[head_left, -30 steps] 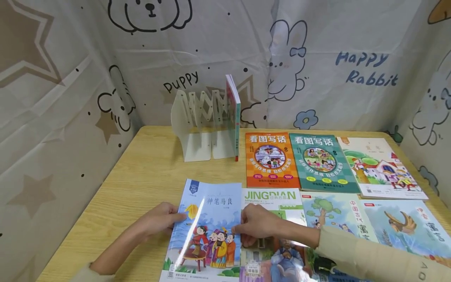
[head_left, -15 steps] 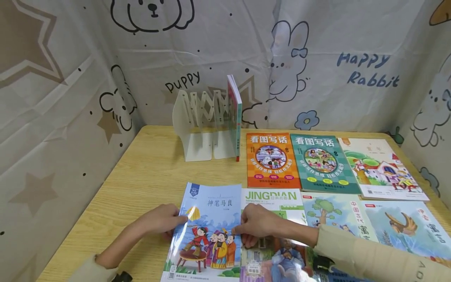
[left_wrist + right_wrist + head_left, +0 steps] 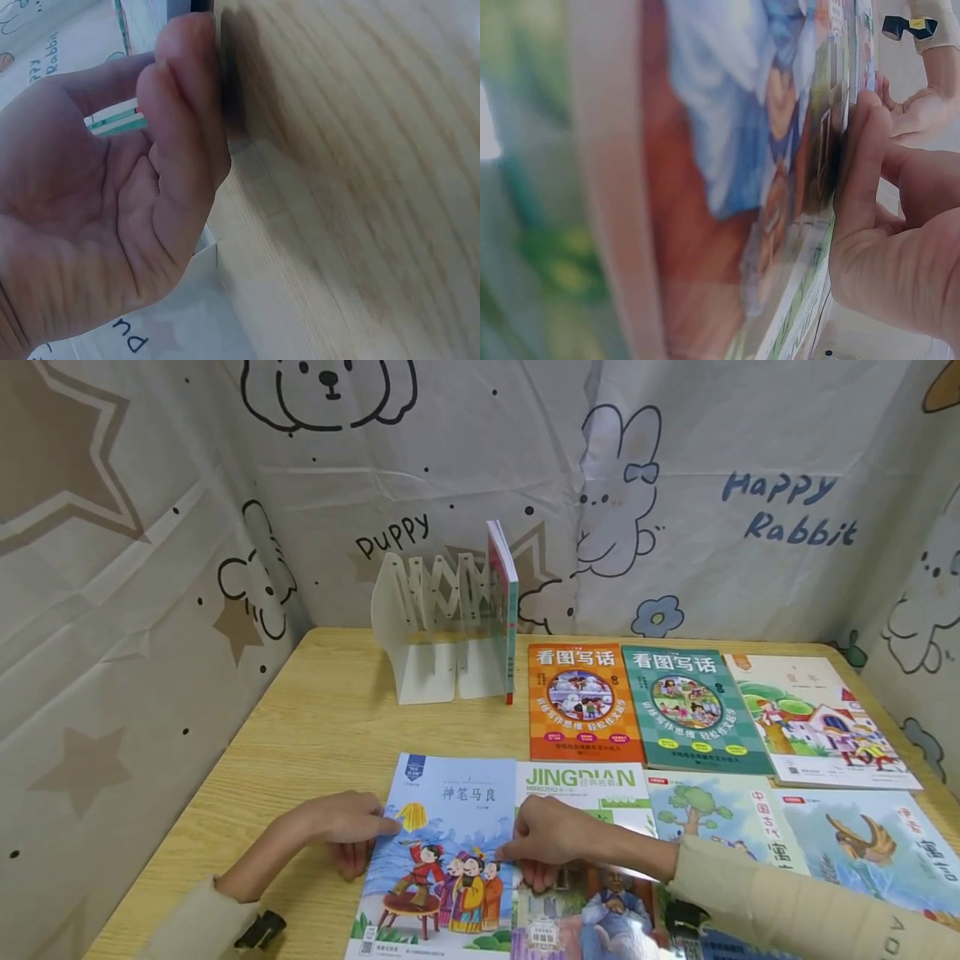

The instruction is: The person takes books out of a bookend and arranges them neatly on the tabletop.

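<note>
A blue storybook (image 3: 450,810) with cartoon figures on its cover lies flat at the front of the table. My left hand (image 3: 341,827) pinches its left edge, with a fingertip on the cover and other fingers bent down beside it. In the left wrist view, that hand's curled fingers (image 3: 184,112) reach the book's edge close over the wood. My right hand (image 3: 551,835) pinches the right edge, its lower fingers over the neighbouring green-and-white JINGDIAN book (image 3: 585,777). The right wrist view shows the right hand (image 3: 900,217) low beside that book's cover.
A white expandable bookend rack (image 3: 427,668) stands at the back, one book (image 3: 510,627) upright at its right side. Orange (image 3: 577,743), teal (image 3: 697,747) and white (image 3: 817,760) books lie at the back right. Two pale picture books (image 3: 693,810) (image 3: 862,843) lie before them. Printed cloth (image 3: 465,427) walls the table.
The blue storybook has come down slightly toward the front edge. My left hand's fingers have dropped lower beside its edge. The right hand stays nearly in place, and the head view has shifted a little.
</note>
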The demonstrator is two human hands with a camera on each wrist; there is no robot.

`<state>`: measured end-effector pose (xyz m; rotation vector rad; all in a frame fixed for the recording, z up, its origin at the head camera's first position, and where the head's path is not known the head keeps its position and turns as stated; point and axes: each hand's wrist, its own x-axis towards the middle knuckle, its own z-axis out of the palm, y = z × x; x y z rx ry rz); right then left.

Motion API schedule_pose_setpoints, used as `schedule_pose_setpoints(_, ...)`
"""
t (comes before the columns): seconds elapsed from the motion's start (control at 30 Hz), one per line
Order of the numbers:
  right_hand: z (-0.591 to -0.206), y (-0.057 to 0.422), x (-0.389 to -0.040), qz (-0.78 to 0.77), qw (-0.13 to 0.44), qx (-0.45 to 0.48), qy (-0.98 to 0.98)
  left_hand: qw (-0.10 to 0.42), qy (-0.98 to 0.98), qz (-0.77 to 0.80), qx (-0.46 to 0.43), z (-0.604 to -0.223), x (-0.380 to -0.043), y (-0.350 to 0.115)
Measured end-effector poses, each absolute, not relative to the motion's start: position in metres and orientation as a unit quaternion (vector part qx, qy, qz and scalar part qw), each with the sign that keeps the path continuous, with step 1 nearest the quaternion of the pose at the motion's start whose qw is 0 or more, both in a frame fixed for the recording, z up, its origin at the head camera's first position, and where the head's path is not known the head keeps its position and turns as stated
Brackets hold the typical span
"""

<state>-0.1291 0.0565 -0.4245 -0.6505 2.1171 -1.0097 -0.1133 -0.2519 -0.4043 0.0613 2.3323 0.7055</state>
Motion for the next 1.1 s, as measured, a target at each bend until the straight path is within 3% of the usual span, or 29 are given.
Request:
schedule_pose_setpoints(0.23, -0.417, 0.069, -0.129, -0.418, 0.362, -0.264, 0.791, 0.369, 0.887, 0.273, 0.039, -0.403, -0.121, -0.256)
schedule_pose_setpoints(0.33, -0.408, 0.079, -0.133, -0.432, 0.352, -0.269, 0.786, 0.353, 0.892, 0.278, 0.046, -0.398, -0.126, -0.256)
schedule_pose_setpoints(0.43, -0.398, 0.089, -0.138, -0.443, 0.333, -0.275, 0.786, 0.28, 0.91, 0.297, 0.077, -0.389, -0.135, -0.252)
schedule_pose_setpoints(0.6, -0.386, 0.099, -0.145, -0.465, 0.294, -0.285, 0.785, 0.111, 0.919, 0.355, 0.128, -0.374, -0.16, -0.226)
schedule_pose_setpoints(0.7, -0.382, 0.102, -0.148, -0.474, 0.28, -0.284, 0.785, 0.044, 0.907, 0.396, 0.138, -0.369, -0.177, -0.2)
schedule_pose_setpoints(1.1, -0.386, 0.103, -0.151, -0.507, 0.257, -0.255, 0.782, -0.11, 0.86, 0.488, 0.097, -0.38, -0.24, -0.113)
